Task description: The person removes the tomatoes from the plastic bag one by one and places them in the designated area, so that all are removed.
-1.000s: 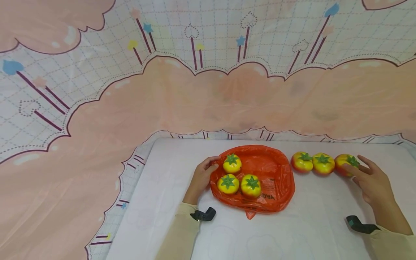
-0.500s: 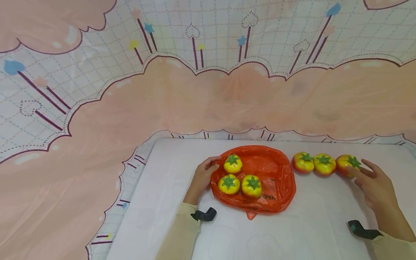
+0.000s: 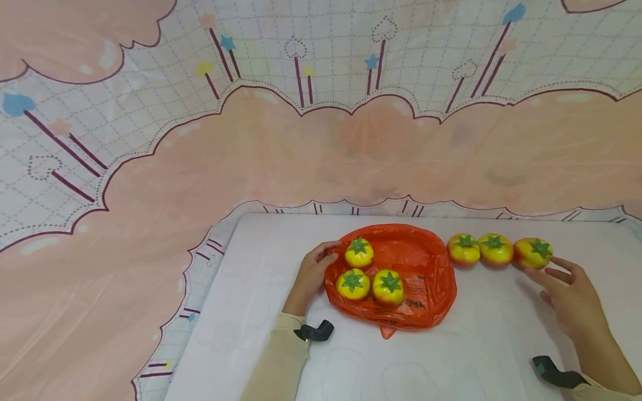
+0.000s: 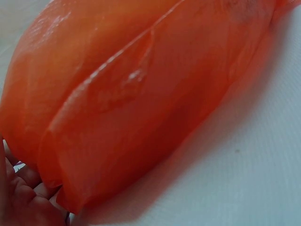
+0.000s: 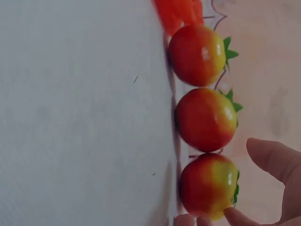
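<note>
In the head view a red plastic bag [image 3: 426, 262] lies spread open with its sides standing up. Three yellow-and-red tomato-like fruits with green star-shaped tops sit inside: a back one [image 3: 359, 257], a front left one [image 3: 353, 289] and a front right one [image 3: 388, 295]. My left hand [image 3: 312, 273] holds the bag's left rim; the left wrist view shows curled fingers against the red bag [image 4: 131, 117]. Beyond the bag's right side, three similar fruits stand in a row. My right hand [image 3: 577, 295] touches the rightmost fruit [image 5: 207, 186] with its fingertips, thumb apart from it.
The middle fruit [image 3: 496, 250] and left fruit [image 3: 463, 249] of the row stand close together, the left one beside the bag's rim. Everything lies on a white tabletop [image 3: 361, 367]. A patterned cloth [image 3: 321, 150] hangs behind the table's back edge.
My right hand has moved down toward the near side of the rightmost fruit. That fruit has turned a little, and the row has shifted slightly left. The left hand and bag stay put.
</note>
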Action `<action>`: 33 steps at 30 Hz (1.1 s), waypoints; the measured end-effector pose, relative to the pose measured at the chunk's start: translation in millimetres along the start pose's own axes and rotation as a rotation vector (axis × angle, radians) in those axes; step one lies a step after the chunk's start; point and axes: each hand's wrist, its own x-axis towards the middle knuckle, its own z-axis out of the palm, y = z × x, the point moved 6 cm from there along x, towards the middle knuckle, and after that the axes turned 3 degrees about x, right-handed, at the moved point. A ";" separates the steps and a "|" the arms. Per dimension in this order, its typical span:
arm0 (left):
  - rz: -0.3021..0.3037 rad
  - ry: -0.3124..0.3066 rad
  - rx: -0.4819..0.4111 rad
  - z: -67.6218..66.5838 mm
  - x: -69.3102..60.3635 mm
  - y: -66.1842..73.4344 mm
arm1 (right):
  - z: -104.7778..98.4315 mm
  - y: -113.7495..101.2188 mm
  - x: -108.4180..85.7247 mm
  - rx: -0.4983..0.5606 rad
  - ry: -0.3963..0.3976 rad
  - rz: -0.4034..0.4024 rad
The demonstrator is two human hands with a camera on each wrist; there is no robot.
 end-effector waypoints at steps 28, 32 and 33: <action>-0.026 0.000 0.011 -0.1 -2.0 0.9 | 68.4 -47.4 -59.6 -0.148 -0.229 -0.345; -0.017 0.000 0.006 -0.2 -1.7 0.4 | 77.5 -59.3 -67.9 -0.149 -0.248 -0.419; -0.018 0.000 0.005 -0.2 -1.7 0.1 | 79.7 -61.7 -69.6 -0.148 -0.256 -0.425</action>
